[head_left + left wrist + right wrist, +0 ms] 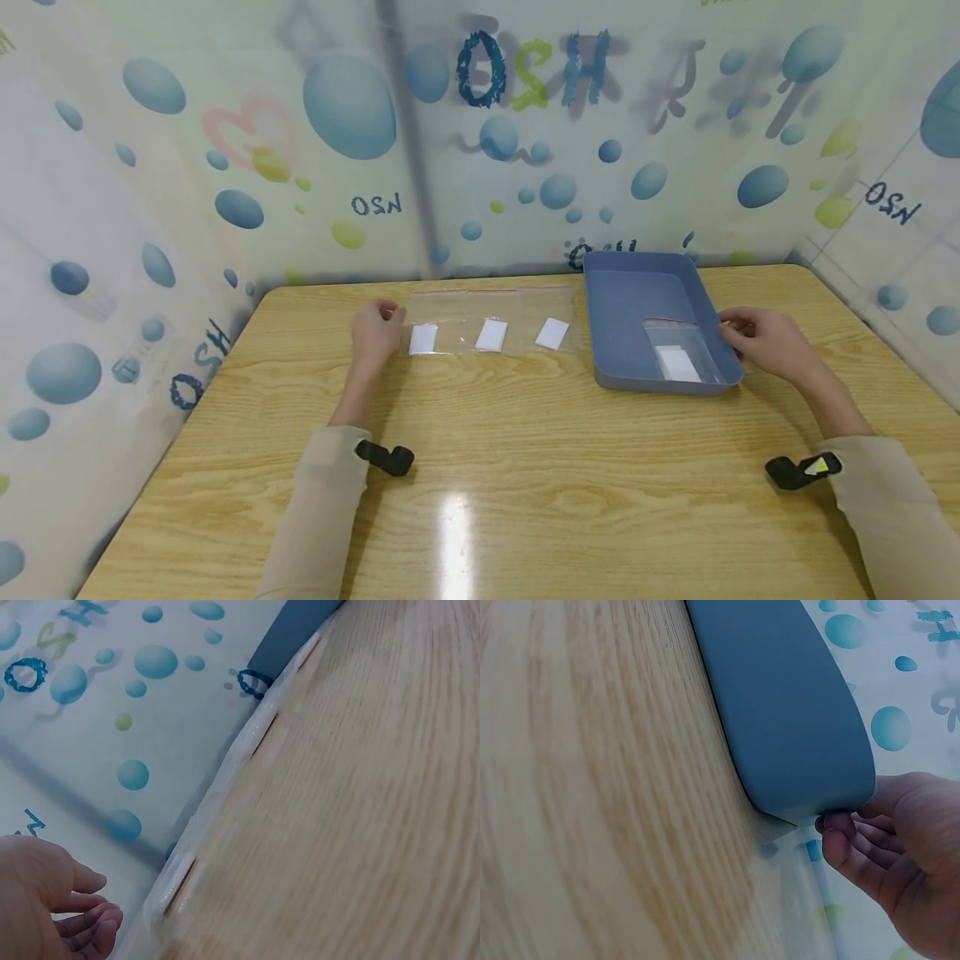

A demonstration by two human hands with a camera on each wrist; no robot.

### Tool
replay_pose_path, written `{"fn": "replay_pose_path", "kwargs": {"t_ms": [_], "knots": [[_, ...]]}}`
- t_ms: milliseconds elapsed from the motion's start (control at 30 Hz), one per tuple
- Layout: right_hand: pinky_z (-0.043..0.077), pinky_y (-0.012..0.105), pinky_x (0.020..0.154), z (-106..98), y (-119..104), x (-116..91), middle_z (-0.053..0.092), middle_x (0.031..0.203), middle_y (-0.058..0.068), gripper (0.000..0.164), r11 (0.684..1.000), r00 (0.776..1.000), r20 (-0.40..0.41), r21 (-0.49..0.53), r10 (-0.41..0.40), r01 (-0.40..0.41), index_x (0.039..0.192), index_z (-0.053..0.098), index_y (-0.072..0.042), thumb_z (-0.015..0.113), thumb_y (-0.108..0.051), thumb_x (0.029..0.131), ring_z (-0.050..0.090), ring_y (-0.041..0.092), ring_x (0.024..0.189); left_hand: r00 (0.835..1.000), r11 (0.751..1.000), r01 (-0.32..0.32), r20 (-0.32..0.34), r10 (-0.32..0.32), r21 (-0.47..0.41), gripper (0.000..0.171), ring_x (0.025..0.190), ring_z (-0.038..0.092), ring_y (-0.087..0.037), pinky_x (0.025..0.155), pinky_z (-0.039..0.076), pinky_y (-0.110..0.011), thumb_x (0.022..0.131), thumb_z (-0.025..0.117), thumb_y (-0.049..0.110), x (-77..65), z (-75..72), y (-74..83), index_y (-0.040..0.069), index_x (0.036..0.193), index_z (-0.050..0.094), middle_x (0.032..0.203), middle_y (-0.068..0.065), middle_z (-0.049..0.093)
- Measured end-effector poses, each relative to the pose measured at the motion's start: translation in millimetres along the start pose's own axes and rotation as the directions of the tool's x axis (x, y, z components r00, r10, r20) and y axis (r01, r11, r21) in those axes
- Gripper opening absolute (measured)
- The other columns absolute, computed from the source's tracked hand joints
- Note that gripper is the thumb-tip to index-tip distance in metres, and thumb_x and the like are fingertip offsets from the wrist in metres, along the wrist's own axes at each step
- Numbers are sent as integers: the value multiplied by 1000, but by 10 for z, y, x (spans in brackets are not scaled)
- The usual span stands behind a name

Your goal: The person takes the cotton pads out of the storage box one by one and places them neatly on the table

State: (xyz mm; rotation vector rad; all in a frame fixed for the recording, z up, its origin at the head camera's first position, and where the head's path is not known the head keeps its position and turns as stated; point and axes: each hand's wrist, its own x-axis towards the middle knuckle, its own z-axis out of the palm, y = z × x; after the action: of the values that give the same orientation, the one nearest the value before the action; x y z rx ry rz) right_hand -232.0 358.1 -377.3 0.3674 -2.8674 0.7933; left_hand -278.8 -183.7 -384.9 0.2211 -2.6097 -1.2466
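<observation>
Three clear zip bags lie side by side on the wooden table, each with a small white rectangular piece inside: the left bag (438,310), the middle bag (491,304) and the right bag (545,302). Beside the left bag's outer edge is my left hand (377,333), its fingers loosely curled with nothing between them in the left wrist view. My right hand (765,337) grips the right wall of a shallow blue-grey tray (626,321), fingertips at the rim. Inside the tray's near right corner rests another zip bag (678,350) holding white pieces.
The wooden table (487,450) reaches back to a wall covering (480,192) printed with blue bubbles and letters. The tray stands right of the row of bags, near the table's back edge. Black wrist cameras (386,458) are strapped over both sleeves.
</observation>
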Motion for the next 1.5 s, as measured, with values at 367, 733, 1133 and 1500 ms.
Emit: {"fn": "replay_pose_path", "kwargs": {"t_ms": [367,733,1133,1500], "knots": [[48,25,55,-8,-21,2,69,87,15,31,1000,1000,10,2,11,-11,117,62,17,59,-10,101,60,14,65,997,995,-74,-18,73,-74,27,85,60,-28,68,45,-29,101,60,14,-49,19,215,-7,114,69,98,-20,67],[49,26,55,-4,-27,-9,69,88,16,30,1000,1000,4,6,3,-3,118,63,16,59,-9,101,61,15,65,993,986,-118,-2,119,-121,24,80,63,-27,64,46,-25,99,62,15,-127,104,391,-5,110,71,92,-17,67],[48,25,54,-4,-15,1,69,88,16,29,1000,1000,6,-4,-2,2,117,62,18,60,-7,101,60,12,65,986,969,-140,66,156,-204,26,81,69,-33,67,52,-26,100,62,16,-204,216,559,-6,114,69,96,-20,70],[48,27,55,-8,-18,-2,70,87,15,31,1000,1000,16,-5,5,-5,117,62,16,59,-10,101,60,14,64,967,946,-175,132,217,-273,25,80,69,-34,65,53,-24,100,64,15,-277,362,673,-6,113,69,96,-22,70]]}}
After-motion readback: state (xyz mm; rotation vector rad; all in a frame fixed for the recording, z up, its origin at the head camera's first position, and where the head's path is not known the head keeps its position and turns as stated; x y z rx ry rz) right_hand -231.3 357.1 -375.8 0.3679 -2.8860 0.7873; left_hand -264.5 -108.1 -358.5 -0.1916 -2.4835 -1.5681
